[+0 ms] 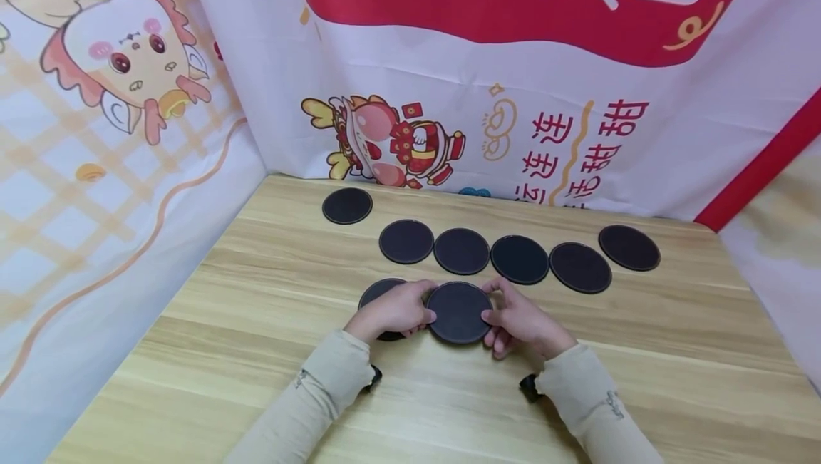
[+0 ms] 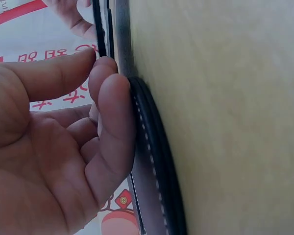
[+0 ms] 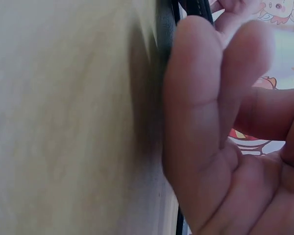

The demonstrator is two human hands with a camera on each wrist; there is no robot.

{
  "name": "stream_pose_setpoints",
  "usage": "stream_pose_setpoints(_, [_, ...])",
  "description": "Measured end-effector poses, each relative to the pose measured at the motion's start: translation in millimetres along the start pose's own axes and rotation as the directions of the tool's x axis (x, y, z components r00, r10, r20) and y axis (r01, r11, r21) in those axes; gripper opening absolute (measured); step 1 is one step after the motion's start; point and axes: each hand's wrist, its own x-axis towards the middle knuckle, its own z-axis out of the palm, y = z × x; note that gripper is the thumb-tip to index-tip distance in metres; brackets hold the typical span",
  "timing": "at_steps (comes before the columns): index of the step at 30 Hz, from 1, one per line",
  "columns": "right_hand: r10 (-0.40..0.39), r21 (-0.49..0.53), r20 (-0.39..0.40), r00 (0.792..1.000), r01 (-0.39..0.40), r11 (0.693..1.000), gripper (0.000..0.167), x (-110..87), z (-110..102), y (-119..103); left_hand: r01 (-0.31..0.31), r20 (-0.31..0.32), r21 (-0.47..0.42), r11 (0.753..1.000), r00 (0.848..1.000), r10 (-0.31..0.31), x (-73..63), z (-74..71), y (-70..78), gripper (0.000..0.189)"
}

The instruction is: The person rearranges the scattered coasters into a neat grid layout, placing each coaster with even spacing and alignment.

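Note:
Both hands hold a round black coaster [image 1: 459, 312] with a stitched edge between them, just above the wooden table. On its left rim, the thumb and fingers of my left hand [image 1: 400, 307] pinch it. My right hand [image 1: 522, 320] grips the opposite rim, its lower fingers curled near the tabletop. Partly hidden under the left hand lies another black coaster [image 1: 377, 294]. In the left wrist view that coaster's stitched, layered edge [image 2: 154, 161] runs beside the outer fingers. The held coaster's edge [image 3: 201, 9] appears at the top of the right wrist view, beyond the fingertips.
Beyond the hands, several black coasters form a row, from a left one [image 1: 406, 241] to a right one [image 1: 580, 267]. Single coasters lie at the far left [image 1: 347, 205] and far right [image 1: 629, 247]. Printed cloth [image 1: 398, 58] hangs behind the wooden table [image 1: 269, 307].

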Motion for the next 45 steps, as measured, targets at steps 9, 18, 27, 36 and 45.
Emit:
stream_pose_setpoints(9, [0.004, -0.1, 0.014, 1.0, -0.003, 0.995, 0.042, -2.9, 4.7, 0.1, -0.01, -0.006, 0.116, 0.993, 1.0, 0.01, 1.4, 1.8, 1.4, 0.056])
stream_pose_setpoints(18, [0.037, -0.16, -0.04, 0.999, -0.043, 0.986, 0.04, -4.5, 11.0, -3.0, -0.019, 0.017, 0.1, 0.995, 1.0, 0.018, 0.8, 2.4, 3.4, 0.058])
stream_pose_setpoints(27, [0.044, -0.231, -0.084, 0.996, -0.062, 0.971, 0.042, -5.1, 15.4, -6.3, -0.03, 0.072, -0.05, 0.998, 0.997, 0.033, 2.6, 2.4, 1.3, 0.054])
stream_pose_setpoints(36, [0.046, -0.253, -0.101, 0.994, -0.07, 0.965, 0.042, -4.0, 15.7, -5.6, -0.058, 0.06, -0.133, 0.989, 0.996, 0.066, 3.2, -7.6, 0.7, 0.051])
stream_pose_setpoints(45, [0.039, -0.263, -0.083, 0.996, -0.06, 0.963, 0.043, -6.1, 14.0, -7.1, 0.214, -0.304, 0.48, 0.85, 0.95, -0.068, -12.5, -35.1, -2.9, 0.046])
